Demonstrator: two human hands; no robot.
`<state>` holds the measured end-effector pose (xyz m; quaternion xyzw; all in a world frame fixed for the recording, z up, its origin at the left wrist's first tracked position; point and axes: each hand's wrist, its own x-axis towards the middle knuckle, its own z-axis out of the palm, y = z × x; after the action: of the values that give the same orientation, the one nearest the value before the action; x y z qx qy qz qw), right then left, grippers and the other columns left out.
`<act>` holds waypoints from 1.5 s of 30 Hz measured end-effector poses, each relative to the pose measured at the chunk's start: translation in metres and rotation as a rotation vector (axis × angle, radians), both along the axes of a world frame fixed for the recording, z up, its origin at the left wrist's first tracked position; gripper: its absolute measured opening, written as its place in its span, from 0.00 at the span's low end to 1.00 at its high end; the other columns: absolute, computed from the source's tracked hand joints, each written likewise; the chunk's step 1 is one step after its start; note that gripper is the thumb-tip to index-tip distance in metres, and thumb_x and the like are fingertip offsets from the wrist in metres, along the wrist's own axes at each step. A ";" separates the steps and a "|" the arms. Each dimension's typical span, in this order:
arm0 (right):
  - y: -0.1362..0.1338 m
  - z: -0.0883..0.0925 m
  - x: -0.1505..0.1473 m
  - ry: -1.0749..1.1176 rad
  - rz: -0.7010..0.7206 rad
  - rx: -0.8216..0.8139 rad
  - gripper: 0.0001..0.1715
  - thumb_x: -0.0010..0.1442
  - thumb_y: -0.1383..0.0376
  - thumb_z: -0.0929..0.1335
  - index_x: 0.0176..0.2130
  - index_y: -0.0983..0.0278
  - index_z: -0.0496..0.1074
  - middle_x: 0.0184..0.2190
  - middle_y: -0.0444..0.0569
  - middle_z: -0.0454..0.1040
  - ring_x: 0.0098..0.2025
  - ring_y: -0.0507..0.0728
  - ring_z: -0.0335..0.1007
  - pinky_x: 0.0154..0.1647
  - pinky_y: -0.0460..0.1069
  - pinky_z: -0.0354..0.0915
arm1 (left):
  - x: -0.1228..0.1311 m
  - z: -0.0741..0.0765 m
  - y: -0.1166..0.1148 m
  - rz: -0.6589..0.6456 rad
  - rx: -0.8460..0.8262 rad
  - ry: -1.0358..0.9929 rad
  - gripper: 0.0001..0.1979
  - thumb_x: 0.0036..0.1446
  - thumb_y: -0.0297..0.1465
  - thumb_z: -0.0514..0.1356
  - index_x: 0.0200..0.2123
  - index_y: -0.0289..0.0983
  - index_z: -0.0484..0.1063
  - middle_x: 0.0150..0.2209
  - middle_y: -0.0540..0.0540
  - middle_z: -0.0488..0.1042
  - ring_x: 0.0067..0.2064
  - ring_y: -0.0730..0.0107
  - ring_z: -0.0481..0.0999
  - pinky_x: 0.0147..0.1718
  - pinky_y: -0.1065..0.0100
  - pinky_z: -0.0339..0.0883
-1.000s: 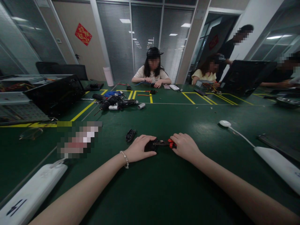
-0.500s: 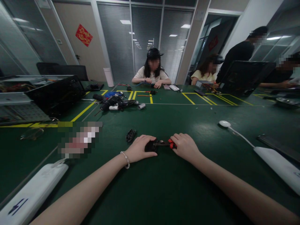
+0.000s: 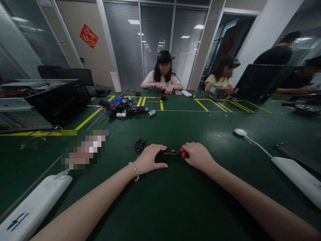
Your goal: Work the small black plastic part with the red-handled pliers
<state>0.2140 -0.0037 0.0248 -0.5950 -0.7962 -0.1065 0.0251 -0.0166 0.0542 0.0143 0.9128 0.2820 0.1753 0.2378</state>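
Head view has the left hand [image 3: 147, 157] curled around a small black blocky part [image 3: 161, 158] on the green table [image 3: 160, 204], while the right hand [image 3: 197, 155] grips red-handled dark metal pliers [image 3: 176, 153] reaching that part's edge.

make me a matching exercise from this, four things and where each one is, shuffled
Column one
1. Red-handled tool
2. Small black part
3. Pale bracelet
4. Pinkish bottle

Column two
A. Around the left wrist
B. Near the far edge of the green table
C. Between the thumb and fingers of the left grip
D. Handles in the right grip

Right pairs: 1-D, 2-C, 3-A, 4-B
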 end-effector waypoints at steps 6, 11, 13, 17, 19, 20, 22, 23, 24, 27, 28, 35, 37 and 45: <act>-0.001 0.000 -0.001 -0.020 -0.009 0.010 0.18 0.47 0.65 0.65 0.41 0.66 0.68 0.36 0.51 0.70 0.36 0.57 0.64 0.37 0.51 0.59 | 0.000 -0.001 0.000 -0.001 0.016 0.001 0.30 0.46 0.46 0.60 0.51 0.42 0.58 0.51 0.46 0.63 0.52 0.58 0.61 0.49 0.57 0.55; -0.002 0.001 -0.002 -0.015 -0.010 0.023 0.18 0.47 0.65 0.65 0.41 0.66 0.68 0.36 0.51 0.70 0.37 0.57 0.64 0.38 0.51 0.58 | 0.000 -0.001 0.000 -0.004 0.027 0.000 0.30 0.46 0.47 0.59 0.51 0.41 0.58 0.51 0.45 0.63 0.52 0.58 0.61 0.48 0.57 0.55; -0.002 0.000 -0.001 -0.006 -0.013 0.021 0.19 0.47 0.65 0.65 0.41 0.66 0.68 0.36 0.51 0.70 0.37 0.56 0.64 0.37 0.51 0.58 | 0.000 -0.002 0.000 -0.006 0.032 0.000 0.30 0.46 0.46 0.59 0.51 0.41 0.58 0.51 0.45 0.63 0.52 0.58 0.61 0.49 0.57 0.55; -0.001 -0.001 0.000 0.005 -0.011 0.014 0.18 0.47 0.65 0.65 0.40 0.65 0.68 0.35 0.50 0.70 0.36 0.56 0.64 0.37 0.51 0.59 | 0.000 -0.003 0.001 -0.006 0.029 0.001 0.31 0.46 0.47 0.59 0.51 0.41 0.58 0.51 0.45 0.63 0.52 0.58 0.61 0.49 0.57 0.55; -0.001 -0.001 0.000 0.007 -0.012 0.019 0.17 0.47 0.65 0.65 0.40 0.65 0.68 0.35 0.50 0.70 0.35 0.56 0.64 0.37 0.51 0.59 | 0.000 -0.003 0.001 -0.006 0.028 0.000 0.31 0.46 0.47 0.59 0.51 0.41 0.58 0.51 0.45 0.63 0.52 0.58 0.61 0.49 0.57 0.55; -0.001 -0.001 0.000 0.008 -0.012 0.020 0.17 0.47 0.65 0.65 0.40 0.65 0.68 0.35 0.50 0.70 0.35 0.56 0.64 0.36 0.51 0.59 | 0.000 -0.002 0.001 -0.006 0.028 0.000 0.31 0.46 0.47 0.59 0.51 0.41 0.58 0.51 0.45 0.63 0.52 0.58 0.61 0.49 0.57 0.55; -0.001 0.000 0.000 0.009 -0.009 0.018 0.18 0.47 0.65 0.65 0.40 0.66 0.68 0.35 0.50 0.70 0.35 0.56 0.64 0.36 0.51 0.59 | 0.000 -0.002 0.001 -0.006 0.026 0.001 0.31 0.46 0.47 0.59 0.51 0.41 0.58 0.51 0.45 0.63 0.52 0.57 0.61 0.49 0.56 0.55; -0.001 0.000 -0.001 0.009 -0.008 0.015 0.17 0.47 0.65 0.65 0.40 0.66 0.68 0.35 0.50 0.70 0.35 0.56 0.64 0.36 0.51 0.60 | 0.000 -0.002 0.001 -0.005 0.024 0.001 0.31 0.46 0.47 0.59 0.51 0.41 0.58 0.51 0.45 0.63 0.52 0.57 0.61 0.49 0.56 0.55; -0.002 0.000 -0.001 0.008 -0.007 0.012 0.17 0.47 0.65 0.65 0.40 0.66 0.68 0.34 0.50 0.70 0.34 0.56 0.64 0.36 0.50 0.60 | 0.000 -0.002 0.001 -0.005 0.021 0.000 0.30 0.46 0.47 0.59 0.51 0.41 0.58 0.51 0.45 0.63 0.52 0.57 0.61 0.49 0.56 0.55; -0.001 0.001 -0.001 0.010 -0.015 0.007 0.17 0.47 0.65 0.65 0.40 0.66 0.68 0.35 0.50 0.71 0.35 0.55 0.64 0.36 0.51 0.60 | 0.000 -0.002 0.001 -0.001 0.014 -0.001 0.30 0.46 0.46 0.60 0.51 0.42 0.58 0.51 0.45 0.63 0.52 0.56 0.60 0.49 0.55 0.55; -0.001 0.001 -0.002 0.011 -0.019 0.004 0.17 0.47 0.65 0.65 0.40 0.66 0.68 0.35 0.50 0.71 0.35 0.55 0.64 0.36 0.51 0.60 | 0.000 -0.002 0.001 0.000 0.012 -0.001 0.30 0.46 0.46 0.60 0.51 0.42 0.58 0.51 0.45 0.63 0.52 0.56 0.60 0.49 0.55 0.54; -0.001 0.000 0.000 0.017 -0.015 0.007 0.18 0.48 0.64 0.65 0.41 0.65 0.68 0.35 0.50 0.70 0.35 0.55 0.64 0.37 0.51 0.60 | 0.001 -0.004 0.001 -0.005 0.025 -0.013 0.30 0.46 0.46 0.60 0.51 0.41 0.58 0.51 0.45 0.63 0.52 0.58 0.61 0.50 0.56 0.54; -0.001 -0.001 0.001 0.019 -0.014 0.011 0.18 0.47 0.64 0.65 0.41 0.65 0.68 0.35 0.50 0.70 0.35 0.56 0.64 0.37 0.51 0.60 | 0.001 -0.005 0.001 -0.004 0.038 -0.025 0.30 0.45 0.45 0.61 0.50 0.41 0.58 0.51 0.45 0.63 0.52 0.59 0.61 0.50 0.57 0.54; -0.001 -0.002 0.000 0.008 -0.020 0.012 0.18 0.47 0.64 0.65 0.40 0.65 0.68 0.35 0.50 0.71 0.35 0.55 0.65 0.36 0.51 0.61 | 0.001 -0.008 0.002 -0.002 0.042 -0.025 0.30 0.45 0.45 0.61 0.50 0.41 0.58 0.51 0.44 0.63 0.52 0.57 0.61 0.49 0.56 0.54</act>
<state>0.2143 -0.0045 0.0225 -0.6031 -0.7896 -0.1090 0.0309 -0.0154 0.0560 0.0067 0.9156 0.2741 0.1924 0.2225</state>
